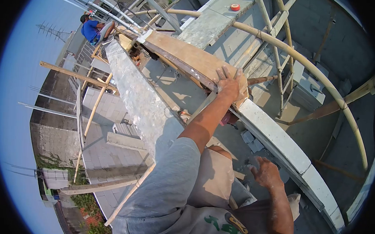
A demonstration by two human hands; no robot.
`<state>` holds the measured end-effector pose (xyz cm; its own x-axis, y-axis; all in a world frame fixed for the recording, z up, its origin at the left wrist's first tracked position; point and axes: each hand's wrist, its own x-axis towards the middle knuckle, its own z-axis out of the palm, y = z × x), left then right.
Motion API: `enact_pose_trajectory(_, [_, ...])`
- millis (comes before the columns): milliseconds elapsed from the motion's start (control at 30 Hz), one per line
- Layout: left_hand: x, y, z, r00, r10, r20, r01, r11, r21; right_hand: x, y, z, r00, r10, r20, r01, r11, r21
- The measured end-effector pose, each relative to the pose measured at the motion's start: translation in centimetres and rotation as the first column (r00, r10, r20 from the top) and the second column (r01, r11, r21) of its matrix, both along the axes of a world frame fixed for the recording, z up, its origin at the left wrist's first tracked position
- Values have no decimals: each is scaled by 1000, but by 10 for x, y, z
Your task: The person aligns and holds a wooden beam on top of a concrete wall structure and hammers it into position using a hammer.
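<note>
My left hand point(228, 83) lies with fingers spread on the end of a plywood board point(185, 51). This board spans the gap between walls, with a dark timber point(177, 63) along its near edge. Close to the fingertips, the board's end meets a white block wall top point(277, 134). My right hand point(267, 173) hangs lower, on the near side of that wall. Its fingers are loosely bent and apart, and I see nothing held in them. Under my left forearm runs a rough, mortar-smeared wall top point(134, 90).
A person in a blue shirt point(90, 30) sits at the far end of the rough wall. An orange tape measure point(235, 7) lies on a grey ledge point(211, 25). Bamboo poles point(317, 72) cross on the right. Block pieces point(252, 140) lie below. Open drops flank the walls.
</note>
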<state>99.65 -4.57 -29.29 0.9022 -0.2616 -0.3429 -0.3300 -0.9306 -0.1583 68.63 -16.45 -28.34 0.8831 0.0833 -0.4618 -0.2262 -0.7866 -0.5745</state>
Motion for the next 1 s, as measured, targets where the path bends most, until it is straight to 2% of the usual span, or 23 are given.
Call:
enact_pose_trajectory(200, [-3, 1, 4, 1000, 3, -8, -3, 1000, -28, -1, 2, -8, 999, 9, 41, -10, 1000, 18])
enact_pose_trajectory(367, [0, 0, -4, 1000, -12, 24, 12, 1000, 23, 4, 3, 1, 999, 16, -45, -15, 999, 31])
enact_pose_trajectory(633, [-1, -1, -1, 999, -33, 33, 31, 997, 65, 3, 4, -2, 999, 13, -51, -12, 1000, 26])
enact_pose_trajectory(833, [-4, 0, 2, 998, -43, 46, 41, 998, 46, 0, 6, -4, 1000, 22, -1, -22, 999, 32])
enact_pose_trajectory(1000, [-2, 3, -1, 997, -55, 58, 55, 998, -10, 0, 7, -7, 998, 28, -64, -27, 1000, 14])
